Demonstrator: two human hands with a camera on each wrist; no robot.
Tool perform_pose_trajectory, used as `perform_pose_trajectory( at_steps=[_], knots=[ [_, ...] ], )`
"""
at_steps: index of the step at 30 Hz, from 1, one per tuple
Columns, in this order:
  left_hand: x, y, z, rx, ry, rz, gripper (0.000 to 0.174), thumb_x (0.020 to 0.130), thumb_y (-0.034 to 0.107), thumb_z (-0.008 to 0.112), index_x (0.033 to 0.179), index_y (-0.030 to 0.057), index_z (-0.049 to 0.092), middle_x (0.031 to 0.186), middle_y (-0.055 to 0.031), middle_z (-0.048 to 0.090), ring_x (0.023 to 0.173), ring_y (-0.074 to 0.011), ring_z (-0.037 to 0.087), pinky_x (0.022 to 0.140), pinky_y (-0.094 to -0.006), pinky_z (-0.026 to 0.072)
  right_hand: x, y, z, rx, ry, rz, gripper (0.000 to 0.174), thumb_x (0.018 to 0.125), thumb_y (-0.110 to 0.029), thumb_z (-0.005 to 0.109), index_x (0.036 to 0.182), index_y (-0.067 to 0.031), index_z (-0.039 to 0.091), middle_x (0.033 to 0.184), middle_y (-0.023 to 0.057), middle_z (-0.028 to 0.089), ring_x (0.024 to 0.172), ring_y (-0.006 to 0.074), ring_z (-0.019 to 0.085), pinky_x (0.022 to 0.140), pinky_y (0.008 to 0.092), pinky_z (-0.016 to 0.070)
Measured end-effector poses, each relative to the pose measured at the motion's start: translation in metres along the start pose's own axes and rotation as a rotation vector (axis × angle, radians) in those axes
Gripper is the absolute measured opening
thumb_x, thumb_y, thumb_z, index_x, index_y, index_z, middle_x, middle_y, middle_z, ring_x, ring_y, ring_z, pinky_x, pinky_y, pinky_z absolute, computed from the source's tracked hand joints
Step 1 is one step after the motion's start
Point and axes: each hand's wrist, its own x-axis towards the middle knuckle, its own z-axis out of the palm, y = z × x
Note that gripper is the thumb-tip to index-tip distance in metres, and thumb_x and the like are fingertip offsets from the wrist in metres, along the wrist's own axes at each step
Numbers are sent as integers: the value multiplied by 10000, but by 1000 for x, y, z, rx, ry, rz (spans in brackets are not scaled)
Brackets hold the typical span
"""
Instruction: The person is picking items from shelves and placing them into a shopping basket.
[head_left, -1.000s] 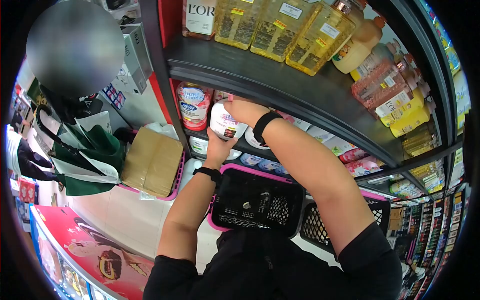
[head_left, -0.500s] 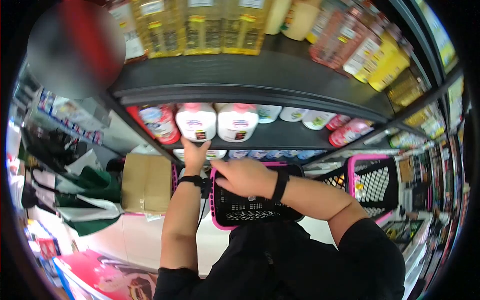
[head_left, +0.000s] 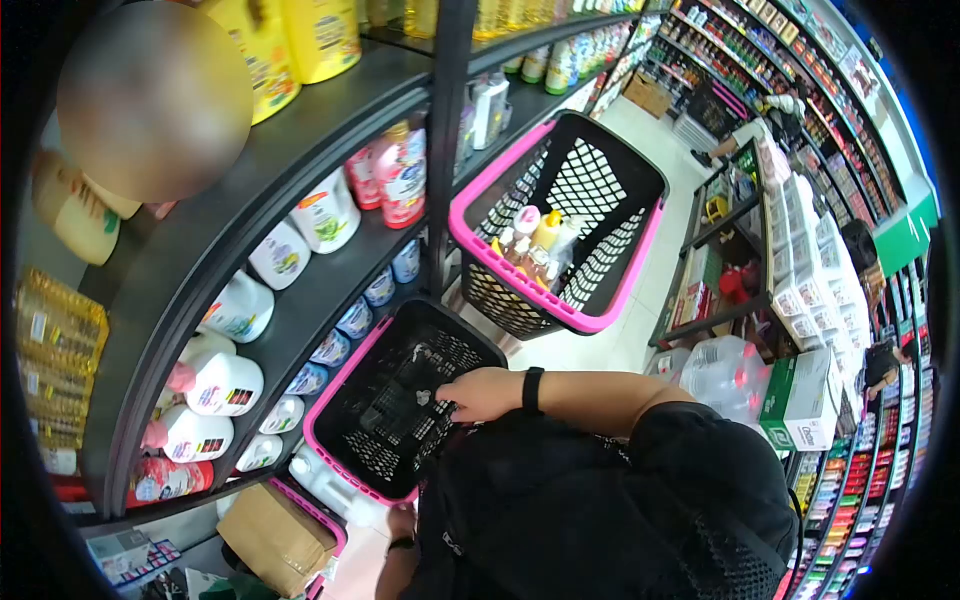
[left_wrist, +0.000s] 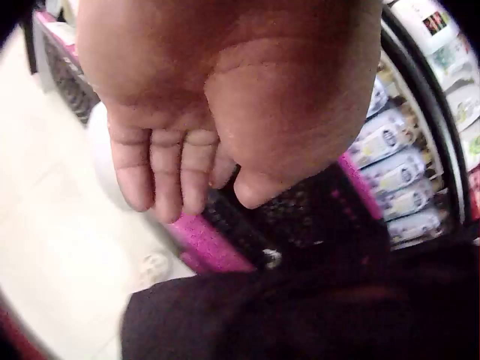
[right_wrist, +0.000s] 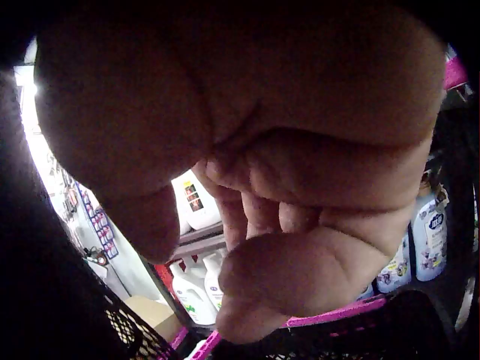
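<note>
My right hand (head_left: 485, 393) hovers over the near side of a black basket (head_left: 385, 400) with a pink rim, its fingers loosely bent and nothing in them. Low beside my body, the left hand (head_left: 401, 520) is near the basket's front corner, mostly hidden; the left wrist view shows its palm bare and fingers relaxed. Two white pump bottles (head_left: 225, 383) with pink tops stand on the middle shelf, beside a red bottle (head_left: 172, 480). Blue-labelled bottles (left_wrist: 397, 169) line the shelf below.
A second pink-rimmed basket (head_left: 625, 305) behind the first holds several bottles (head_left: 545, 240). A cardboard box (head_left: 277, 540) sits in another basket at the lower left. The black shelf post (head_left: 447, 150) rises beside the baskets. Across the aisle stand water jugs (head_left: 725, 375) and a green-white box (head_left: 800, 400).
The hands held a white pump bottle at the shelf; it then stood there beside another. Both hands have since drawn back, and the head view has swung right along the aisle.
</note>
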Motion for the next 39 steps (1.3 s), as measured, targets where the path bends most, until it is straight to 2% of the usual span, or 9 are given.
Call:
perform_pose_trajectory(
  at_steps=[2,5,13,16,20,26,28,30,39],
  knots=[
    [-32,18,16,-199,-324,-434,193,898,207,626,935,18,635,803,-167,647,751,-311,631,686,-415,512,-5,12,0,18,70,-79,419,909,-289,644,1250,-73,530,983,192,668,953,405,635,803,493,501],
    [-50,41,15,-184,-438,-580,200,904,214,623,932,16,637,786,-147,644,730,-285,628,667,-398,507,-22,34,-17,48,116,-165,433,912,-267,646,1279,-72,522,1008,183,664,964,398,633,826,483,502],
    [45,126,-10,-317,-167,-659,222,920,233,615,923,13,643,741,-96,636,676,-216,618,615,-354,494,-106,128,-154,277,212,-275,373,915,-323,649,1174,-62,587,889,139,694,842,322,680,732,444,522],
    [120,198,-45,-482,25,-642,231,926,240,612,920,12,646,724,-77,632,655,-190,615,595,-338,489,-118,214,-228,125,344,-61,352,919,-297,613,1209,-99,590,857,96,695,807,246,693,686,376,533],
    [195,290,-85,-595,87,-576,229,949,226,610,1009,7,643,740,-52,628,667,-158,587,627,-292,475,-86,414,-270,-320,485,201,321,807,-274,682,1026,-41,694,988,199,703,935,362,683,818,450,548],
    [146,327,-58,-587,207,-724,389,908,218,691,1194,-21,579,845,-120,686,782,-206,659,709,-331,521,-82,588,-197,-384,-32,751,667,696,-220,805,1290,-37,563,1179,208,682,1125,350,651,935,433,542],
    [80,291,-7,-573,278,-748,425,899,267,698,1195,-13,579,893,-150,709,807,-248,692,717,-347,531,-73,593,-169,-405,-48,767,632,722,-209,796,1290,-51,568,1192,194,681,1135,349,649,952,433,540],
    [62,347,-32,-491,154,-1165,390,890,233,702,1173,-13,593,818,-140,699,702,-231,691,624,-361,536,-71,588,-162,-302,72,888,539,795,-204,744,1286,-60,576,1187,181,687,1128,336,655,950,424,542],
    [-71,341,90,-307,-346,-1076,380,927,307,636,1164,9,618,862,-140,717,815,-265,691,748,-396,541,-91,535,-202,-461,-11,720,435,827,-218,667,1232,-66,628,1197,151,686,1128,291,655,955,420,531]
  ],
)
